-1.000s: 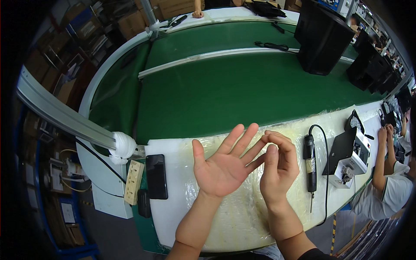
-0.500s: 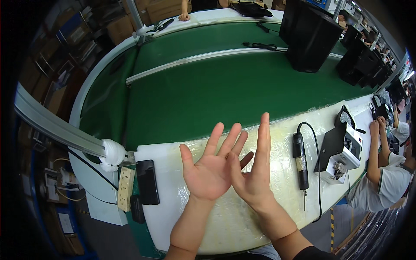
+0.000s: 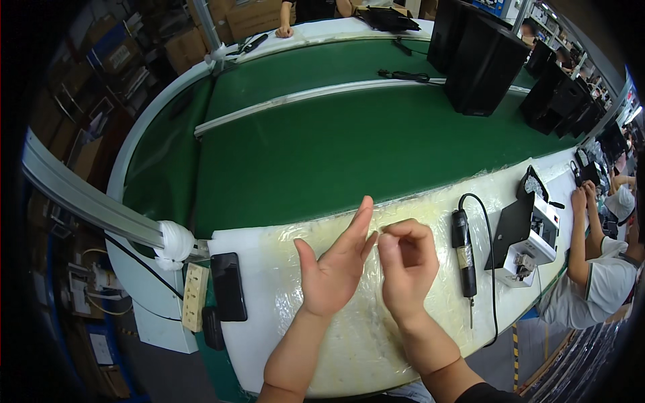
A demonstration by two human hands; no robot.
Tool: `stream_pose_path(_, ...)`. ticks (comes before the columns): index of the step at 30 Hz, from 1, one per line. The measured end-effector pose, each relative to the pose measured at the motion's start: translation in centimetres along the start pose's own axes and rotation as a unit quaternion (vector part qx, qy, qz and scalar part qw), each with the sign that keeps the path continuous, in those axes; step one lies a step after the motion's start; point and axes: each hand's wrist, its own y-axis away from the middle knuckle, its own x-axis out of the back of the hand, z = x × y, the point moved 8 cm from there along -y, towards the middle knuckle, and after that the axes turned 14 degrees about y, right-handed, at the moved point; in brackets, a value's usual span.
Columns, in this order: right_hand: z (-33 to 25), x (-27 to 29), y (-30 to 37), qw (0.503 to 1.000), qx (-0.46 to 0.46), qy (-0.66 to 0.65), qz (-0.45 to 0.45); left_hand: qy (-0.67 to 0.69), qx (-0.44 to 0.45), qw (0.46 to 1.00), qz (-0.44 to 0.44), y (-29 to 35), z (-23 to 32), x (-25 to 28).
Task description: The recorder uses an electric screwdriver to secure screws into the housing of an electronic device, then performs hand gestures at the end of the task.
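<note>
Over the plastic-covered work surface (image 3: 363, 363), my left hand (image 3: 332, 279) is raised with its thumb spread away and its fingers stretched out. Nothing shows in it. Close beside its fingertips is my right hand (image 3: 408, 279), its fingers curled and its thumb up against the index finger. Whether something small sits in that pinch I cannot make out. To the right of my right hand lies a black electric screwdriver (image 3: 463, 252) with a long thin bit and a looped cable. A screw feeder (image 3: 527, 242), white and black, stands beyond it.
At the left edge lie a black phone (image 3: 229, 287) and a power strip (image 3: 195, 295). A green conveyor belt (image 3: 322, 161) runs beyond the surface, carrying large black speaker cabinets (image 3: 485, 67) at right. A co-worker's arm (image 3: 579, 235) shows at the right, another person's hand (image 3: 284, 31) at the far side.
My right hand's fingers have gone from stretched out to curled against the thumb. My left palm has turned sideways, its fingers closer together. The view has shifted slightly.
</note>
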Motion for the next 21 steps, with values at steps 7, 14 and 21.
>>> stream_pose_path(7,4.0,-1.9,0.1,0.752,-0.358,-0.549,-0.068,-0.226,-0.023,0.962,0.154,0.3,-0.2,2.1)
stream_pose_path(14,4.0,-2.3,0.1,0.741,-0.362,-0.559,-0.08,-0.22,0.003,0.953,0.21,0.6,0.1,2.9)
stream_pose_path(21,4.2,-2.3,0.0,0.707,-0.33,-0.609,-0.143,-0.722,-0.187,0.659,0.093,0.9,1.4,-2.0)
